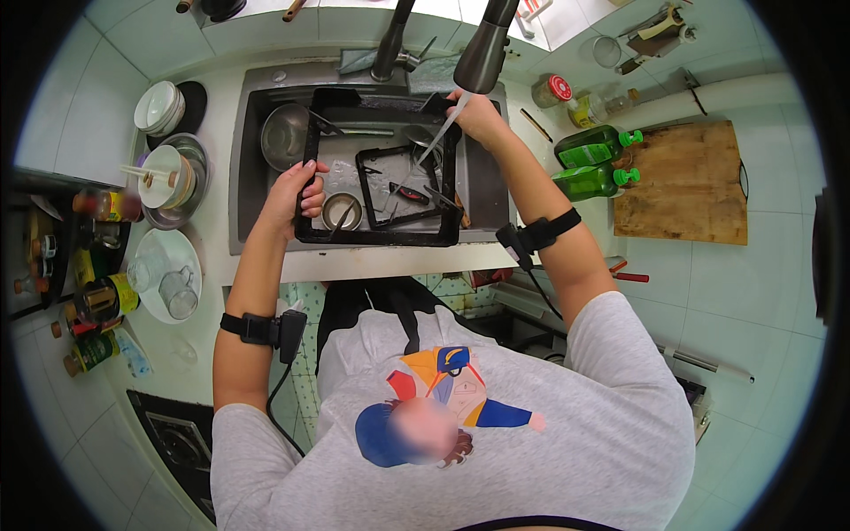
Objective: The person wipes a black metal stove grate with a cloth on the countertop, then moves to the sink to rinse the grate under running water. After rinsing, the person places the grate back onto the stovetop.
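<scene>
A black square pan support grate (377,237) is held up over the grey sink (488,192), under the running faucet (483,56). My left hand (295,196) grips its left bar. At its upper right corner, my right hand (475,116) is closed around the frame beside the water stream. Below it in the basin lie a smaller black grate (364,186), a black-and-red handled tool (409,193), a small round metal bowl (342,211), a metal pan (284,137) and a ladle (418,135). Fingertips of my right hand are partly hidden.
Stacked bowls (159,109), more bowls in a metal basin (201,156) and a white plate with glass mugs (153,315) stand left of the sink. Green detergent bottles (588,147) and a wooden cutting board (684,182) are at the right. Condiment bottles (106,295) line the far left.
</scene>
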### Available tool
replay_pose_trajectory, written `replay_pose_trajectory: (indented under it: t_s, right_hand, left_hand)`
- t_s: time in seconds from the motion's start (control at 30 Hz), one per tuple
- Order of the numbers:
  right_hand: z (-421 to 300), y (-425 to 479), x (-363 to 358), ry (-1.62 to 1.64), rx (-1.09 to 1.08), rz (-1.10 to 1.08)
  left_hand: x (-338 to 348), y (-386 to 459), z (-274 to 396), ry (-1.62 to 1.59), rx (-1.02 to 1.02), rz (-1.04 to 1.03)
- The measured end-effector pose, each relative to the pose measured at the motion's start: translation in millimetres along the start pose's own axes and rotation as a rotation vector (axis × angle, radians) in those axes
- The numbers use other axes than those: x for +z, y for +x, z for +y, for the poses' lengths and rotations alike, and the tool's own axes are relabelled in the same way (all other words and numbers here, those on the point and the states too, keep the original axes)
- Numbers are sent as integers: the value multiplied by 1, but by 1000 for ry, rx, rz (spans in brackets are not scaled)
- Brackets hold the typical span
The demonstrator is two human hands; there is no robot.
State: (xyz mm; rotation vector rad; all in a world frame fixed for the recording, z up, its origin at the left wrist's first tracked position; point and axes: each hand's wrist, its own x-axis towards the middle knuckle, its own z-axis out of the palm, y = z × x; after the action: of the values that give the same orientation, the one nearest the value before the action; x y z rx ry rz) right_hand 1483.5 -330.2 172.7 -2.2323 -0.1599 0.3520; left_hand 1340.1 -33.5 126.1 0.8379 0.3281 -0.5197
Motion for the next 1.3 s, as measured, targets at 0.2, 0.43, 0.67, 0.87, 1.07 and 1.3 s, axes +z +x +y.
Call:
replay_pose_trajectory:
  t_s: [0.2, 0.43, 0.67, 0.87, 1.07, 1.3]
  right_hand:
    - [21, 21, 21, -50, -112, 117]
    - [23, 21, 20, 272, -35, 226]
    - [23, -2, 63, 492, -147, 314]
    - [40, -29, 48, 849, 106, -440]
    - [22, -46, 27, 1244, 216, -540]
    - [8, -43, 13, 958, 145, -520]
  left_hand:
    - [15, -3, 5, 26, 76, 68]
    - [34, -10, 4, 70, 248, 109]
    - [60, -18, -1, 156, 424, 172]
    - [53, -21, 12, 149, 516, 208]
    - [39, -19, 18, 85, 542, 113]
    - [26, -13, 16, 10, 547, 46]
